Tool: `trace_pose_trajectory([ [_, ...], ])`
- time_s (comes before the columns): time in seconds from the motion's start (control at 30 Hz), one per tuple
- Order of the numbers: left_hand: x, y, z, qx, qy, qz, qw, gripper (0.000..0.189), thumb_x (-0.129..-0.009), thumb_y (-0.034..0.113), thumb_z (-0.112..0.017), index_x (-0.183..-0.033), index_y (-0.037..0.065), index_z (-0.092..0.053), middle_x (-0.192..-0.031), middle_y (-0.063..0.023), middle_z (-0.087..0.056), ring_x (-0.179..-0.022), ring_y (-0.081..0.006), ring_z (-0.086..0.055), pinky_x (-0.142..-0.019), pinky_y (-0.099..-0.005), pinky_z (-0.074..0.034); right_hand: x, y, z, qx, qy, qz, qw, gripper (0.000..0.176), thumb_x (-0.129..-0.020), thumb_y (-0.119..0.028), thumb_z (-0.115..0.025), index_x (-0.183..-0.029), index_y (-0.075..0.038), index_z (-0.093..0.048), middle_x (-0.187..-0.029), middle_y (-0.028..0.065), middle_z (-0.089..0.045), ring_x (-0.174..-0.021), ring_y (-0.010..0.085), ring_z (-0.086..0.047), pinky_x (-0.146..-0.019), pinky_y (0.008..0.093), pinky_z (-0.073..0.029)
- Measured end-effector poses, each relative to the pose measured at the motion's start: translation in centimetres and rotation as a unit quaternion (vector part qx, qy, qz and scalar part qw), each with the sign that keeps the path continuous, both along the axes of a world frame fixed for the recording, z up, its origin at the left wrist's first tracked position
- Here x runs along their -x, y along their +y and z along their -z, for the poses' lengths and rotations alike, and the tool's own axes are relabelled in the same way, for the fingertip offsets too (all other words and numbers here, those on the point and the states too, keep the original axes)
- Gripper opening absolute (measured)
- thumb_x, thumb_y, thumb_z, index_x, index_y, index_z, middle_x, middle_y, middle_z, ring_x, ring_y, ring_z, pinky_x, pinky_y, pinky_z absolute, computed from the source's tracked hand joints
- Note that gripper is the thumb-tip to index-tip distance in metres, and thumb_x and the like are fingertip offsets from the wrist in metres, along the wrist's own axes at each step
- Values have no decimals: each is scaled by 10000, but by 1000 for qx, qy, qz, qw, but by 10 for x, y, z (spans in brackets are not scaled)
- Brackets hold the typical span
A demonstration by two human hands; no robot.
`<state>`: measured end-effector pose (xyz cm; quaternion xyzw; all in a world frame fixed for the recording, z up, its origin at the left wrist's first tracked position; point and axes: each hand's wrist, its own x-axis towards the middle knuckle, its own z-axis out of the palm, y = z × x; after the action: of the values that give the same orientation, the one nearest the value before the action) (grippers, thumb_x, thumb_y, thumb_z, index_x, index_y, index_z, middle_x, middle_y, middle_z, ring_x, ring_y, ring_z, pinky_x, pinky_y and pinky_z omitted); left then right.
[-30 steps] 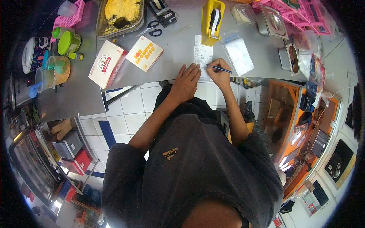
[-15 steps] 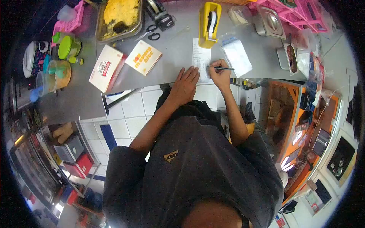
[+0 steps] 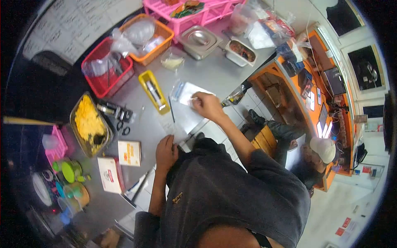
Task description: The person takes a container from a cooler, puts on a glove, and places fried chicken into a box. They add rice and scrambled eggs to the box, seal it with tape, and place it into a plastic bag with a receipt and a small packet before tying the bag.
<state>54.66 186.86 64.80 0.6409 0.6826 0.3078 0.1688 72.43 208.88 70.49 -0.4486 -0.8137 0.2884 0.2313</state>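
My left hand (image 3: 166, 151) rests at the near table edge, fingers out, at the lower end of a printed receipt (image 3: 167, 125). A dark pen (image 3: 171, 109) lies beside the receipt, out of my hands. My right hand (image 3: 208, 106) is at a white stack in clear plastic (image 3: 191, 91), its fingers curled on the near right part of the plastic. A yellow tape dispenser (image 3: 154, 91) stands just left of the pen.
On the left are two printed boxes (image 3: 111, 175), scissors (image 3: 123, 128) and a tray of yellow-topped food (image 3: 89, 124). Red (image 3: 106, 78) and orange baskets (image 3: 164, 40) and a lidded steel pan (image 3: 199, 41) stand behind. A person in a cap (image 3: 322, 149) sits at right.
The view has turned to the right. My right hand has let go of the pen and moved to the white stack in plastic. My left hand has slid back toward the table edge.
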Motion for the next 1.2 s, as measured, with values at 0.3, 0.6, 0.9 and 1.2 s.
trace_pose_trajectory([
  [0.3, -48, 129, -48, -55, -51, 57, 996, 208, -836, 10, -609, -1039, 5, -654, -959, -170, -671, -878, -351, -654, -783, -411, -525, -225, 243, -21, -155, 54, 323, 932, 218, -871, -209, -635, -899, 0, -694, -756, 183, -681, -696, 300, -687, -658, 363, -524],
  [0.6, -182, 266, -77, 0, -102, 19, 995, 172, -860, -20, -575, -1011, -34, -657, -964, -190, -674, -856, -340, -668, -780, -376, -527, -332, 520, 73, -147, -172, 329, 917, 220, -805, -172, -545, -849, -22, -701, -874, 218, -672, -831, 400, -663, -740, 514, -528],
  [0.9, -238, 354, -97, 52, -92, 75, 992, 188, -876, -38, -537, -1019, -35, -659, -941, -168, -674, -827, -289, -663, -768, -367, -519, -321, 543, 97, -74, -289, 372, 879, 870, -769, -683, -609, -1360, -48, -532, -1532, 302, -231, -1431, 452, -183, -1082, 683, -157],
  [1.2, -252, 402, -105, 71, -58, 118, 989, 201, -887, -27, -533, -1045, -23, -658, -951, -164, -673, -854, -285, -661, -784, -367, -515, -328, 549, 111, -120, -177, 375, 902, 401, -847, -460, -630, -1110, -169, -714, -1476, 242, -372, -1381, 427, -285, -1078, 695, -153],
])
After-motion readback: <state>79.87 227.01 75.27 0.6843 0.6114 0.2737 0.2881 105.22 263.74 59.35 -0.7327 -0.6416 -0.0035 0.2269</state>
